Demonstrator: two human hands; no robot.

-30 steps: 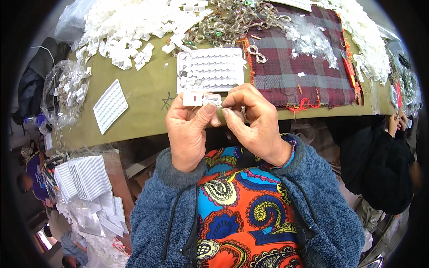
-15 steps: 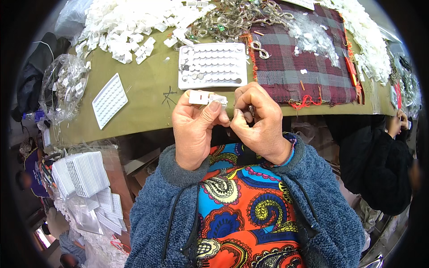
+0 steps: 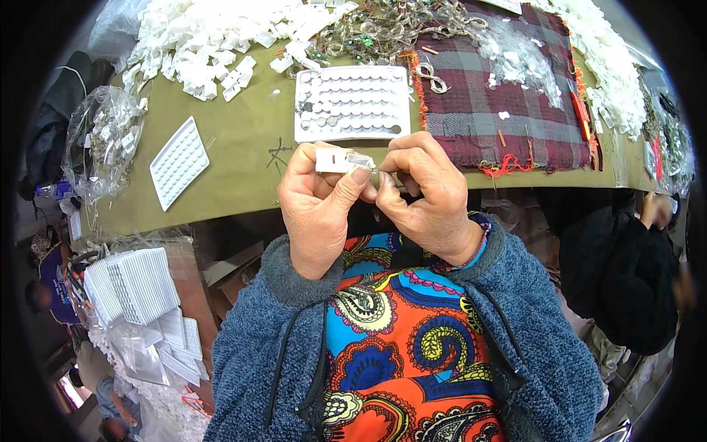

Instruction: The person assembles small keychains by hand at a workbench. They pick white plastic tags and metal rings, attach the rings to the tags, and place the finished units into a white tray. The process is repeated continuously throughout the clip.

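Thumb and fingers of my left hand [image 3: 320,206] are closed on a small white plastic battery case [image 3: 331,160], held level near the table's front edge. Its right part looks clear and uncovered. Close by, my right hand [image 3: 423,199] pinches at the case's right end, thumb against the fingers; what lies in the pinch is too small to tell. Just beyond the hands is a white tray [image 3: 353,134] with rows of round pockets. A few grey button cells [image 3: 324,121] sit at its left side and one at the near right corner.
White plastic cases [image 3: 213,44] are heaped at the far left, coiled clear wires [image 3: 383,33] beside them. A checked cloth [image 3: 471,118] at right carries clear bits. Another tray [image 3: 179,163] lies left; stacked white trays [image 3: 132,287] stand lower left. A person in black [image 3: 618,258] is at right.
My right fingers have shifted slightly left and up toward the battery case, their tips now at its end. The case has tilted a little in my left hand.
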